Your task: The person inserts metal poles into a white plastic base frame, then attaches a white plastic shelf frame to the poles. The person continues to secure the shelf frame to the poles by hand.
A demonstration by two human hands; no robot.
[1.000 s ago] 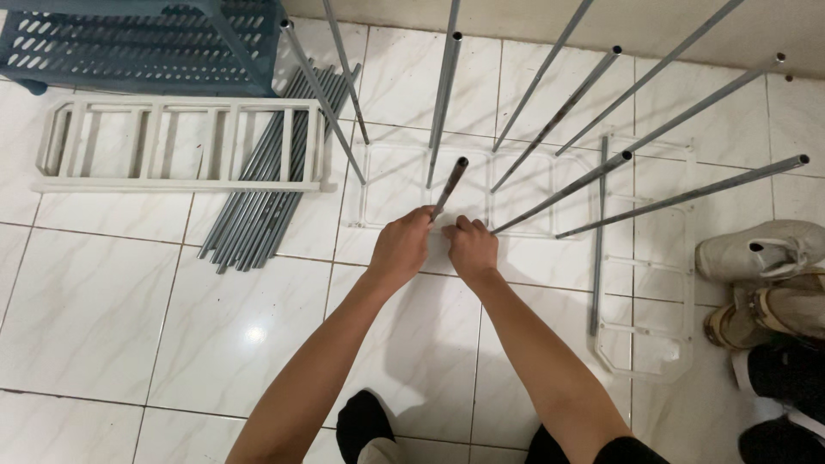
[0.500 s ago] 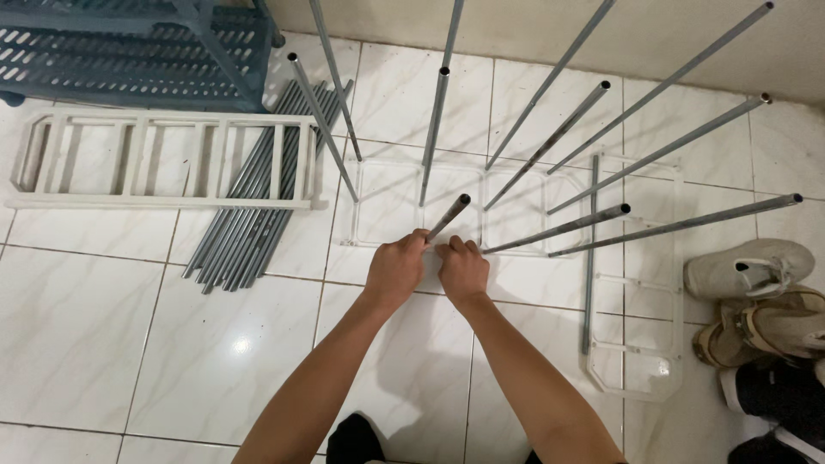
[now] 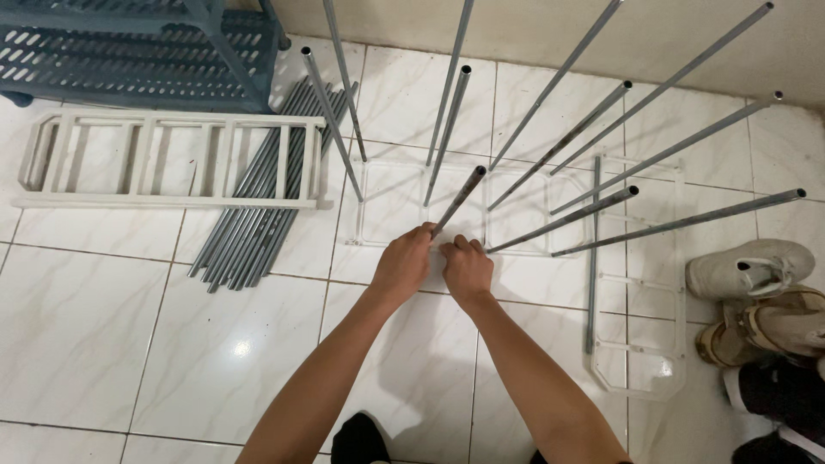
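Hands first: my left hand (image 3: 402, 262) is wrapped tight around the bottom end of a grey metal tube (image 3: 457, 199), and my right hand (image 3: 468, 266) sits just beside it, fingers curled down at the tube's base, though I can't tell exactly what they're pinching. That tube stands at the near edge of a white plastic frame (image 3: 375, 244) lying flat on the tiled floor (image 3: 103, 318), tilting up toward me. More tubes (image 3: 567, 219) already stand in the same frame, fanning outward. Off to the right, a second white frame (image 3: 677, 283) lies beside some shoes (image 3: 756, 266). Further left, a bundle of spare tubes (image 3: 258, 206) lies under a white ladder-shaped panel (image 3: 172, 159), with a blue slotted rack (image 3: 137, 51) beyond.
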